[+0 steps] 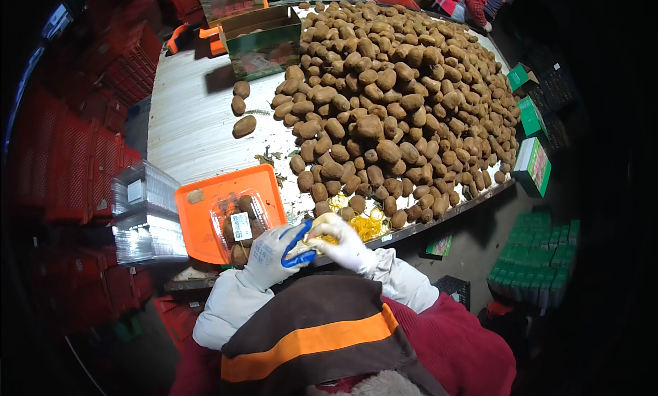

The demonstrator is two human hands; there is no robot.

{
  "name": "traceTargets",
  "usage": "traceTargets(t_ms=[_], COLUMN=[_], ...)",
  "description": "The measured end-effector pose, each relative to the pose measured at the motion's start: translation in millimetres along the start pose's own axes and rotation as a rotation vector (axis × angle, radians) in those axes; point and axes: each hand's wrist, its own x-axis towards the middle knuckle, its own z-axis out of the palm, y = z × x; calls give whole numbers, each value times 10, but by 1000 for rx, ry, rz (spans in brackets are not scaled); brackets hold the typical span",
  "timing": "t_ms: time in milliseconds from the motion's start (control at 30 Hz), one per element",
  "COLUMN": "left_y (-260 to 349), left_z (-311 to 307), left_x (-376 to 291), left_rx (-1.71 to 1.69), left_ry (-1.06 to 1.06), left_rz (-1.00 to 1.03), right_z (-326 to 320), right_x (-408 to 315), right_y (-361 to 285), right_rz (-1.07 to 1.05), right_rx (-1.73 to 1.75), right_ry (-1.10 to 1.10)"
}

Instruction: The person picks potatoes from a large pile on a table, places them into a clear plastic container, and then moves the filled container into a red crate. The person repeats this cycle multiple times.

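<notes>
My left hand [277, 252], in a white and blue work glove, is at the table's front edge, its fingers curled around something pale that is mostly hidden. Close against it, my right hand [336, 241], in a white glove, has its fingers bent over the same spot. What lies between the hands cannot be made out. Left of them, a clear plastic clamshell [245, 216] of kiwifruit with a printed label rests on an orange tray [195, 236]. Yellow rubber bands [369, 225] lie in a loose heap beyond my right hand.
A large pile of kiwifruit [390, 108] covers much of the white table [180, 118]. Stacked clear plastic containers [149, 216] stand left of the tray. An open green carton [264, 51] is at the back. Red crates [67, 159] line the left; a co-worker [465, 5] is beyond the table.
</notes>
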Motion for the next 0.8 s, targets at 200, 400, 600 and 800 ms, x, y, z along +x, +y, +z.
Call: traceTargets(t_ms=[200, 400, 600, 800], left_y=[-602, -790, -654, -1261], left_z=[-168, -744, -733, -839], left_x=[-375, -548, -388, -507], left_rx=[-428, -1011, -535, -1147], left_ry=[255, 421, 124, 589], left_rz=[-523, -427, -325, -586], right_z=[249, 332, 613, 647], right_x=[284, 788, 1021, 1149], right_y=[-466, -589, -700, -486], right_rz=[199, -118, 35, 272], right_rx=[962, -141, 179, 822], right_ry=[-211, -202, -313, -459])
